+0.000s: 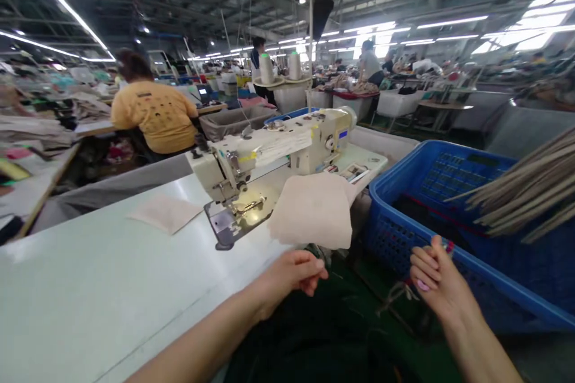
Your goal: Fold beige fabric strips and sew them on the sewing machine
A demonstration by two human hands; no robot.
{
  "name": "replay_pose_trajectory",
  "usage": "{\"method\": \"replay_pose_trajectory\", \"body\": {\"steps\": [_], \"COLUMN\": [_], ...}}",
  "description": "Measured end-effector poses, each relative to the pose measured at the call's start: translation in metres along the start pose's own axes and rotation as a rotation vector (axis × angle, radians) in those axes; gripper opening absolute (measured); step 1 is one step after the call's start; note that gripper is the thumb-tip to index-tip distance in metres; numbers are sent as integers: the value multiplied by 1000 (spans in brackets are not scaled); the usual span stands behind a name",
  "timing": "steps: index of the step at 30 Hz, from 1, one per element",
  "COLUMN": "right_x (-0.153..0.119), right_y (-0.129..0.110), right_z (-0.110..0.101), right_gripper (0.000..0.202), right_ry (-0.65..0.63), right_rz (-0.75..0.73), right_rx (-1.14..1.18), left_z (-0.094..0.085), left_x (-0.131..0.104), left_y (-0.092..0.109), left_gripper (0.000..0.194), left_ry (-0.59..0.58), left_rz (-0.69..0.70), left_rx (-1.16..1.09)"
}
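My left hand point(299, 272) is closed at the table's front edge, thumb against curled fingers, with nothing visible in it. Just beyond it lies a beige fabric piece point(314, 209), partly over the table edge beside the sewing machine point(269, 152). My right hand point(438, 281) is closed in front of a blue plastic basket point(404, 221). Small pink bits show at its thumb and under its fingers; what it grips is mostly hidden. Another beige fabric piece point(166, 212) rests on the white tabletop point(112, 287), left of the machine's needle area.
Long beige fabric strips point(534, 185) hang over the basket's right side. Two thread cones point(266, 69) stand on a rack behind the machine. A person in a yellow shirt point(153, 114) sits with their back to me at the left. Grey bins and other workers are farther back.
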State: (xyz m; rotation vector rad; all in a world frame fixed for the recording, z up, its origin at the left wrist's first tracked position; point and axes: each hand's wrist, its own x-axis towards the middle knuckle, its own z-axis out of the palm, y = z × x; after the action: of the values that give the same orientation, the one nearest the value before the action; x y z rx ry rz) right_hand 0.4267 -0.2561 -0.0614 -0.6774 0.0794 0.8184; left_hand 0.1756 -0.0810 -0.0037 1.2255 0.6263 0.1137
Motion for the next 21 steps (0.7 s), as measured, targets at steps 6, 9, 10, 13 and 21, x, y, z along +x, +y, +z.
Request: {"method": "replay_pose_trajectory", "body": {"steps": [6,9,10,13,21], "right_x": [32,48,52,55,85], "right_y": [23,44,53,81,162], "right_z": [2,-6,-10,-27,-35], "right_gripper": [59,55,53,44,20], "right_ry": [50,118,124,130,33], "right_rz": [14,55,74,102,117], "right_rx": [-88,-245,-281,-408,-776], "left_z": [-3,3,4,3,3], "left_x": [-14,-3,2,18,68], "left_y": [-37,-61,-68,-82,-90], "left_gripper": [62,67,66,58,17], "left_ry": [174,198,209,264,499], "left_rz": [76,32,-1,-87,-121], "left_rx": [-125,-150,-141,-186,-380]}}
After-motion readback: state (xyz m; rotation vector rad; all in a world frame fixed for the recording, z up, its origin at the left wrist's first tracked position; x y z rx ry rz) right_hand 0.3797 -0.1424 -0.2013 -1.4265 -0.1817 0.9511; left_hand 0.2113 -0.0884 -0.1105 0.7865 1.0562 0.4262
